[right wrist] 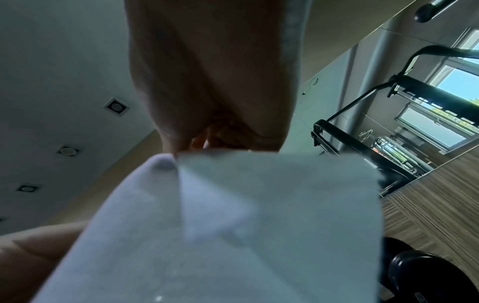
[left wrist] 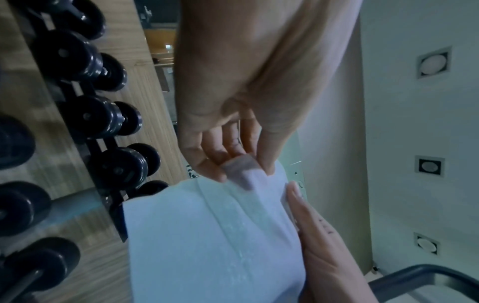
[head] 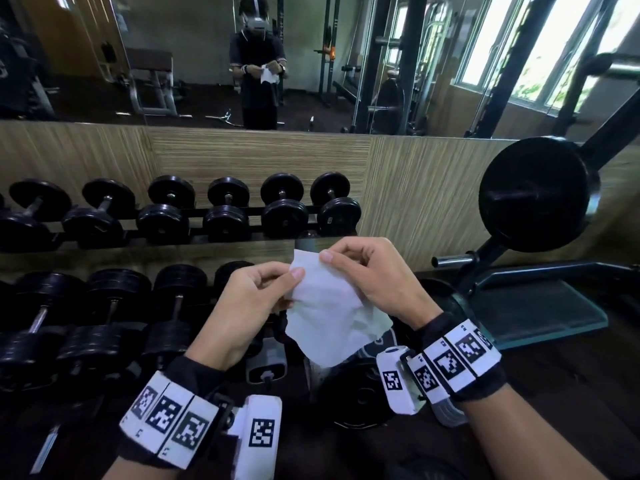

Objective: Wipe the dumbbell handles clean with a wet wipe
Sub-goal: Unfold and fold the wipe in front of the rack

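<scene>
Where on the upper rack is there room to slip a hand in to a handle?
Widest gaps on the upper rack: between the second dumbbell and third dumbbell. The two rightmost dumbbells sit nearly touching. Both hands hold the wet wipe.

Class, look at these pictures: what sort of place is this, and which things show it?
Most likely a gym: black dumbbells line a rack, a weight plate sits on a bar, and a wall mirror reflects more equipment.

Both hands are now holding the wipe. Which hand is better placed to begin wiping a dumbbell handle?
Probably the left hand: it pinches the wet wipe, as the right hand does, but the racked dumbbells lie on its side, with the weight bench rightward.
</scene>
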The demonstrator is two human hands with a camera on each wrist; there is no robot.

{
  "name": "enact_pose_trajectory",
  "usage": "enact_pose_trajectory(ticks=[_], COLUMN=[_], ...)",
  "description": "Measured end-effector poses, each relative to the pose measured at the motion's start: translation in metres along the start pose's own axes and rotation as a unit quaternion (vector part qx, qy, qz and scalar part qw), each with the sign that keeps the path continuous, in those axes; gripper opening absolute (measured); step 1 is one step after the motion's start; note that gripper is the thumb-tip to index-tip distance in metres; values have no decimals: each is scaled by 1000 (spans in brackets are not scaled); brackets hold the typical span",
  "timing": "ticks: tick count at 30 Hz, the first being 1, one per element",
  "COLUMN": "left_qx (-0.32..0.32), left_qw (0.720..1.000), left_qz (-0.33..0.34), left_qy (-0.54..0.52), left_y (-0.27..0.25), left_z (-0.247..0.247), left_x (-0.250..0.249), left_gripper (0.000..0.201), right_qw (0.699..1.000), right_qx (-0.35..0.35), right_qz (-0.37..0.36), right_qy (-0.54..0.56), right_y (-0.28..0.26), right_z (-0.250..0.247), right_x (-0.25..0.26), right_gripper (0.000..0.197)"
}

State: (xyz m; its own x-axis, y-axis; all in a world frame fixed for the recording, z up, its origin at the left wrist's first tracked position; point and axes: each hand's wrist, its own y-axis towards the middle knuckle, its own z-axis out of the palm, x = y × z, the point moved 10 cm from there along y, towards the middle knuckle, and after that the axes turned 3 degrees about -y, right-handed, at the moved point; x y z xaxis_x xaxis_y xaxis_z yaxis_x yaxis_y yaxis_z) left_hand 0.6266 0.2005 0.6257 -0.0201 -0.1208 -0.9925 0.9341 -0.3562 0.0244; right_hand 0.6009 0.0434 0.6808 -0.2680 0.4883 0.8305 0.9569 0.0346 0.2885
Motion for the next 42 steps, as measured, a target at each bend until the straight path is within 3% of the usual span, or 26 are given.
enact_pose_trajectory(ticks=[5,8,14,19,23,27,31,38,42], left_qx=[-40,-52,-53,-44,-10,1,-31,-2,19], left_qw=[997,997,998,997,996,988,983,974,982], left_qz=[19,14,23,45,5,60,86,150,121], left_qy=[71,59,33,41,92,145,162,169,145], left_y=[3,5,7,7,8,9,10,13,12], left_z=[-5,-3,-4,-5,0,4,1,20,23], left_x=[-6,-2,-4,-11,-6,-21,-30,-48,-46], left_gripper=[37,48,12,14,18,25,41,10,24], right_qw=[1000,1000,999,1000,999,999,999,999,999], right_qx=[-8,-10,-24,-14,-13,-1,3,4,0], right_qz=[-9,-10,-16,-7,-15,-14,-6,-16,-11], right_qy=[-22,-15,-13,-20,-26,-33,-44,-44,-35], right_y=[-3,-4,-3,-3,-2,-1,-2,-6,-10], right_z=[-4,-4,-8,-5,-4,-1,-3,1,-2], right_x=[0,-2,-3,-7,-4,-3,-7,-6,-10], right_gripper=[25,21,17,15,17,18,20,19,18])
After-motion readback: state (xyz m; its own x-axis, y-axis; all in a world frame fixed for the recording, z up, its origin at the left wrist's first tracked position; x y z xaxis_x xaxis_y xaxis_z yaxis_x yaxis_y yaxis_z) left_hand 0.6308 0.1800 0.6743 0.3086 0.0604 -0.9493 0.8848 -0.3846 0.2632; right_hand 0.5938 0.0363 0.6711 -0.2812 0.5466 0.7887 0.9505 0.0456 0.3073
